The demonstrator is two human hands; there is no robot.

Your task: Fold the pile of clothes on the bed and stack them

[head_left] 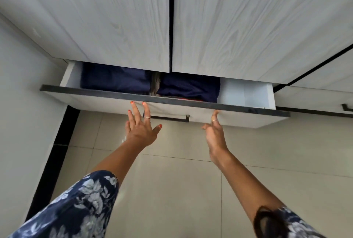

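Observation:
A wide wardrobe drawer (238, 117) stands partly pulled out below two pale wood-grain doors. Inside lie folded dark navy clothes, one stack at the left (114, 81) and another in the middle (189, 88), with a strip of red cloth showing under the middle one. The drawer's right end shows bare white floor. My left hand (141, 123) has straight, spread fingers touching the drawer front by its dark bar handle (168, 118). My right hand (214, 128) reaches the drawer front further right, fingers extended against it. Neither hand holds anything.
A white wall (24, 103) with a black skirting strip closes the left side. Beige floor tiles (181, 180) spread below. A second drawer with a dark handle (346, 107) sits shut at the right. The wardrobe doors (248, 23) above are closed.

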